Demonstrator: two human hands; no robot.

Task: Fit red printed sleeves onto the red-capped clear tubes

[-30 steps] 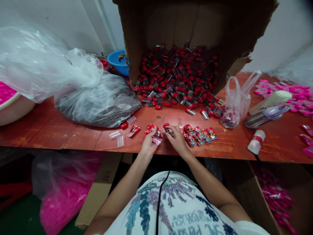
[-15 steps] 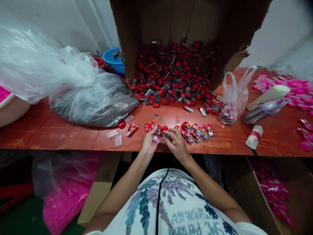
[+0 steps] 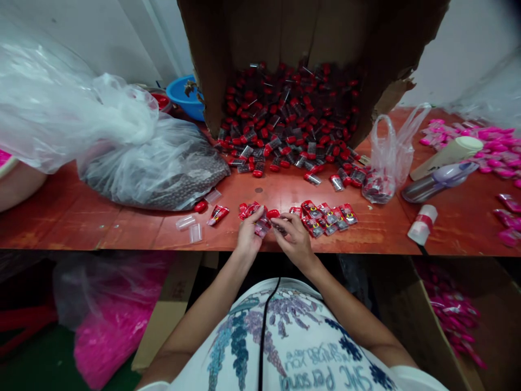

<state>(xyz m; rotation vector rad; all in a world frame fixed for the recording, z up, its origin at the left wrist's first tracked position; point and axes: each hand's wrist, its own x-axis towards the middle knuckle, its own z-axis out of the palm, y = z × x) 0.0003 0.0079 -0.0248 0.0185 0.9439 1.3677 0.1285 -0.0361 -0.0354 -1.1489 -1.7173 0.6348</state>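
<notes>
Close to the table's front edge, my left hand [image 3: 249, 234] pinches a small clear plastic piece with red on it [image 3: 262, 227]. My right hand [image 3: 296, 238] meets it from the right, fingers closed on a small clear container with dark contents [image 3: 280, 229]. A red cap [image 3: 273, 214] shows between the two hands; which hand bears it I cannot tell. Right of my hands lie several red printed packets [image 3: 325, 217]. To the left are one more red packet [image 3: 218, 215], clear empty tubes [image 3: 196, 233] and a loose red cap [image 3: 201, 206].
A torn cardboard box [image 3: 391, 100] on its side spills many red-capped containers [image 3: 285, 136]. A bag of dark beads [image 3: 163, 168] lies left. Rightward stand a small plastic bag [image 3: 380, 163], a bottle [image 3: 437, 182], a white roll [image 3: 423, 224] and pink pieces [image 3: 496, 146].
The view has shifted slightly. Both hands stay together at the same spot, with hardly any change in their grip.
</notes>
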